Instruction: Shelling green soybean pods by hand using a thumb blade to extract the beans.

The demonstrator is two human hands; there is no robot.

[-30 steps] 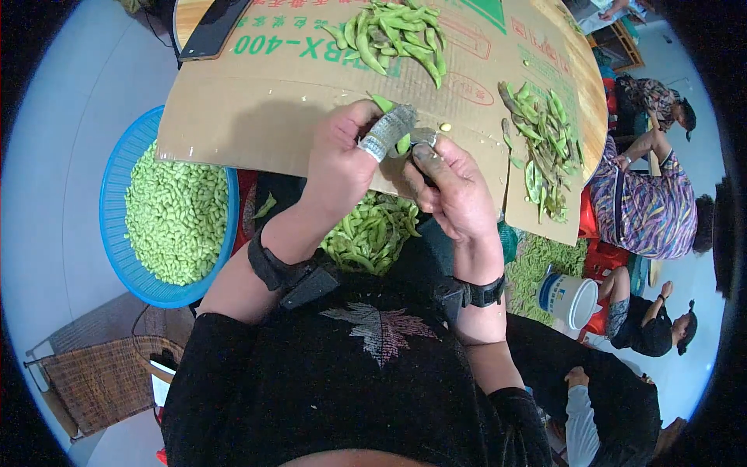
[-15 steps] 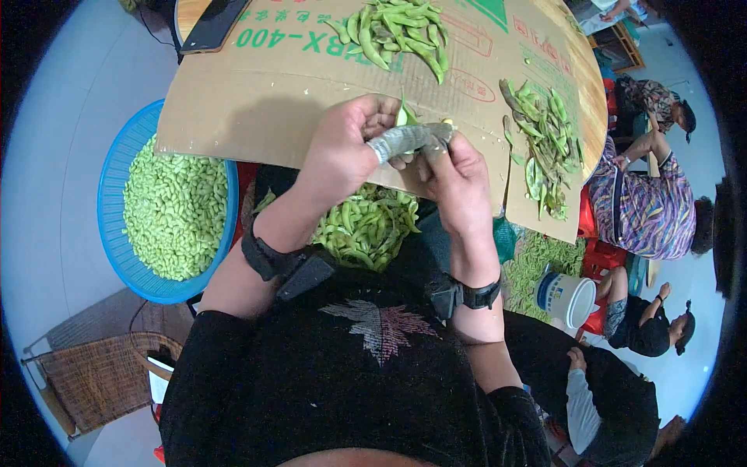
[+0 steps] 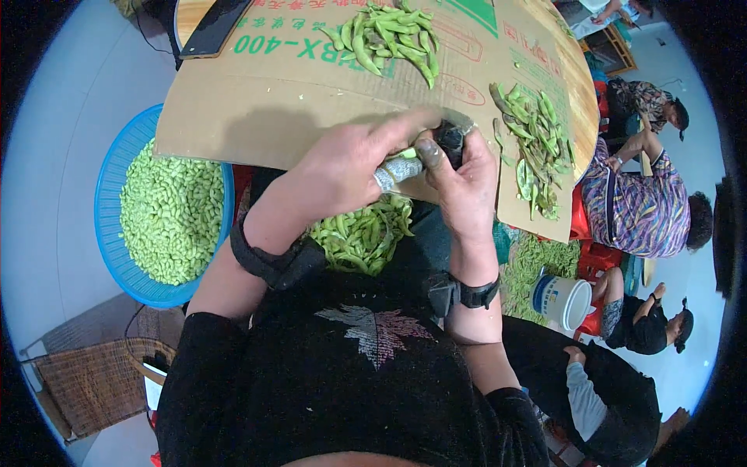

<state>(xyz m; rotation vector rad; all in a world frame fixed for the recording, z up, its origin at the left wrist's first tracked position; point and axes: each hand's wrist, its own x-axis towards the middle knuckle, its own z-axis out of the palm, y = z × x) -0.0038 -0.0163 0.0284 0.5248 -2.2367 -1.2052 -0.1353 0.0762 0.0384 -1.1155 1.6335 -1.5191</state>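
My left hand (image 3: 331,167) and my right hand (image 3: 467,183) meet over the near edge of the cardboard sheet (image 3: 233,93). A grey cover wraps my left thumb (image 3: 395,173). A small piece of green bean pod (image 3: 408,152) shows between the left fingers, right beside the right thumb. My right hand is closed, its soiled thumb bent inward and a dark cover (image 3: 450,138) on a finger; what it grips is hidden. Below my hands lies a heap of green bean pods (image 3: 364,233). Farther off on the cardboard rests another pile of pods (image 3: 389,39).
Shelled green beans fill a blue basket (image 3: 109,253) at left. Browned pods and scraps (image 3: 537,144) lie on the cardboard's right side. A phone (image 3: 214,31) is at the far left. On the right are a white bucket (image 3: 574,302), pods on the floor and several seated people.
My left hand has turned over, its index finger now stretched toward the right hand. The green pod piece, upright between the hands before, now shows only as a small bit.
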